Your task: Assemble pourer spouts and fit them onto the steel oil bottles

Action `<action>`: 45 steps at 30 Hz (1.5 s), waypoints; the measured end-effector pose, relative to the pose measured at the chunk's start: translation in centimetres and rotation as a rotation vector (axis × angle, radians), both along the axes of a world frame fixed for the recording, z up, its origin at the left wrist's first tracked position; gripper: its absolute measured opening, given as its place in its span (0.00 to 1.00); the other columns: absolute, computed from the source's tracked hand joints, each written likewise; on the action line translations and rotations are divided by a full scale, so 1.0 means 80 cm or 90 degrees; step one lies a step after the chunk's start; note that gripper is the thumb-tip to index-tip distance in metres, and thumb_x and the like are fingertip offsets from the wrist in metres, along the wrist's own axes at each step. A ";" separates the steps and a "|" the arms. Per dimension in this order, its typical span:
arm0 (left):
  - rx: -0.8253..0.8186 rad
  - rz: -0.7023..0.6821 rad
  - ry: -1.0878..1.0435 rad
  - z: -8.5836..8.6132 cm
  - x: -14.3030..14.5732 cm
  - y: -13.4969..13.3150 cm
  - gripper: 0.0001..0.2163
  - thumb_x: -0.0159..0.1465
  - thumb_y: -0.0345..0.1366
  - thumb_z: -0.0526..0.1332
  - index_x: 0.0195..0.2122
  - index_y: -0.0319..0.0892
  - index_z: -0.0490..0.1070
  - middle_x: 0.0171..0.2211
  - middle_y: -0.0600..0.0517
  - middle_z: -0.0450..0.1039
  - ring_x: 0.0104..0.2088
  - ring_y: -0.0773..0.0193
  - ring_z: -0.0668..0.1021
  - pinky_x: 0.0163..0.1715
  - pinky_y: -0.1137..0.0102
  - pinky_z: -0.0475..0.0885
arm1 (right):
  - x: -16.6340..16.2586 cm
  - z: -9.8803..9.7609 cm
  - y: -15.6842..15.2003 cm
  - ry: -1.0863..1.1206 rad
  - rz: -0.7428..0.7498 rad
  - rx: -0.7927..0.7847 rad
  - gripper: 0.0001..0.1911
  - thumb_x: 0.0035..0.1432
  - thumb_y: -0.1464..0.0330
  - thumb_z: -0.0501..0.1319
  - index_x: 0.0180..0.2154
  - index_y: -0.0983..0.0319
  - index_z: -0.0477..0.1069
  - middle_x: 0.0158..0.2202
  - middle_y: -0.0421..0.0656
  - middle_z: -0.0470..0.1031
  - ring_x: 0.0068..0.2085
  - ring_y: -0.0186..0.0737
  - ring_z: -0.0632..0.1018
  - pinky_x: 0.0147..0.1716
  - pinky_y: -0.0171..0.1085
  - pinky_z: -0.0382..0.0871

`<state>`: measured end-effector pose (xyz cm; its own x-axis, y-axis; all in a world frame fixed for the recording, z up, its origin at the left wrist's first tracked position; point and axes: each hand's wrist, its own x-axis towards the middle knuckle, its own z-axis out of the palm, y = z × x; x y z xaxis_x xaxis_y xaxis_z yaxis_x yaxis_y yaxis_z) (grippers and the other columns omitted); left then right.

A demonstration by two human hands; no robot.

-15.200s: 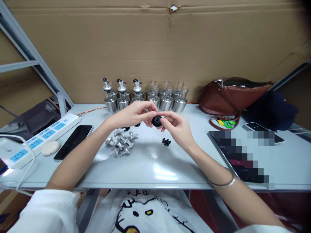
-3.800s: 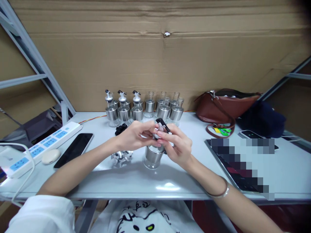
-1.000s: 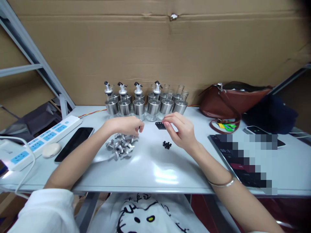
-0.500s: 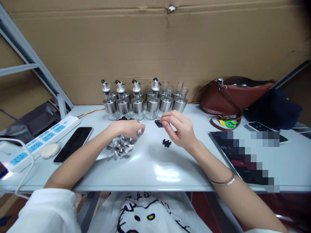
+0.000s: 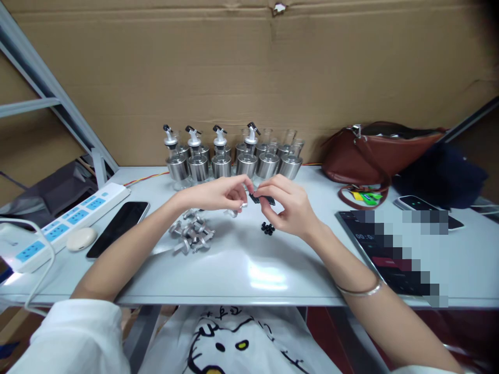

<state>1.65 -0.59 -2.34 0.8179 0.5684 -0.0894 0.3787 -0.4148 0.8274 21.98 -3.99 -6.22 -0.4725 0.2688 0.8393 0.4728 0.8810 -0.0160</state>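
Note:
My left hand [image 5: 230, 193] is closed on a silver pour spout [image 5: 233, 212], its fingers curled round the small metal piece. Close beside it, my right hand [image 5: 286, 205] has bent fingers, with thumb and index apart over a row of small black parts [image 5: 266, 200]. The two hands' index fingertips nearly meet. Just below my right thumb lies a cluster of small black caps [image 5: 267, 228]. A pile of silver spouts [image 5: 193, 234] lies under my left wrist. Behind the hands stand glass-and-steel oil bottles [image 5: 221, 169], several topped with black-levered spouts [image 5: 220, 137].
At the left lie a power strip [image 5: 78, 218], a round white case [image 5: 81, 239] and a phone [image 5: 119, 228]. A brown bag [image 5: 374, 156], a dark cap [image 5: 440, 174] and a partly blurred tablet [image 5: 374, 249] occupy the right. Cardboard [image 5: 234, 78] backs the table.
My left hand has moved right from the pile, bringing a silver spout towards my right hand. My right hand stays near the black parts, with more of them visible between its fingers.

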 end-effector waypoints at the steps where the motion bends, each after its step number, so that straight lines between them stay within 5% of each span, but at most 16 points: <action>1: -0.029 0.002 -0.048 0.001 0.001 -0.001 0.12 0.59 0.29 0.57 0.44 0.42 0.60 0.31 0.55 0.70 0.30 0.69 0.75 0.31 0.72 0.69 | 0.000 0.000 0.000 -0.002 0.007 0.000 0.09 0.53 0.78 0.55 0.35 0.60 0.69 0.31 0.45 0.74 0.30 0.39 0.71 0.29 0.38 0.68; 9: -0.114 -0.010 -0.213 0.005 0.000 -0.002 0.12 0.60 0.29 0.61 0.41 0.43 0.58 0.35 0.54 0.70 0.28 0.73 0.74 0.28 0.75 0.68 | -0.003 0.000 -0.001 0.010 0.014 0.009 0.04 0.56 0.72 0.61 0.36 0.59 0.69 0.30 0.43 0.75 0.29 0.39 0.72 0.29 0.38 0.68; 23: -0.128 0.015 -0.190 0.014 -0.005 -0.005 0.12 0.60 0.30 0.62 0.42 0.42 0.60 0.36 0.53 0.72 0.31 0.71 0.76 0.33 0.72 0.71 | -0.003 -0.002 0.001 -0.005 0.003 -0.008 0.05 0.63 0.72 0.57 0.40 0.60 0.69 0.34 0.46 0.75 0.34 0.40 0.73 0.32 0.40 0.70; 28: -0.122 -0.007 -0.109 0.020 -0.012 -0.005 0.17 0.60 0.30 0.61 0.50 0.43 0.63 0.44 0.48 0.74 0.43 0.65 0.78 0.45 0.66 0.71 | -0.003 -0.006 0.004 0.002 -0.031 -0.016 0.05 0.64 0.72 0.55 0.41 0.59 0.68 0.35 0.46 0.73 0.35 0.41 0.73 0.32 0.39 0.70; 35: -0.062 -0.001 -0.036 0.023 -0.014 -0.005 0.14 0.57 0.30 0.64 0.45 0.40 0.71 0.41 0.50 0.76 0.40 0.66 0.78 0.45 0.67 0.71 | -0.002 -0.005 0.003 0.000 -0.020 -0.026 0.06 0.63 0.72 0.55 0.42 0.59 0.67 0.35 0.46 0.72 0.35 0.41 0.73 0.32 0.40 0.70; 45: 0.075 0.019 -0.049 0.022 -0.008 -0.011 0.15 0.53 0.37 0.69 0.38 0.40 0.67 0.36 0.53 0.71 0.37 0.66 0.75 0.41 0.67 0.70 | -0.005 0.003 -0.006 0.085 -0.004 -0.014 0.06 0.58 0.72 0.60 0.39 0.59 0.67 0.31 0.43 0.73 0.30 0.39 0.72 0.28 0.39 0.68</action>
<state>1.01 -1.49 -0.57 0.8020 0.5958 0.0422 0.3298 -0.5006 0.8004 21.60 -4.49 -6.01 -0.3549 0.2903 0.8887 0.4701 0.8771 -0.0988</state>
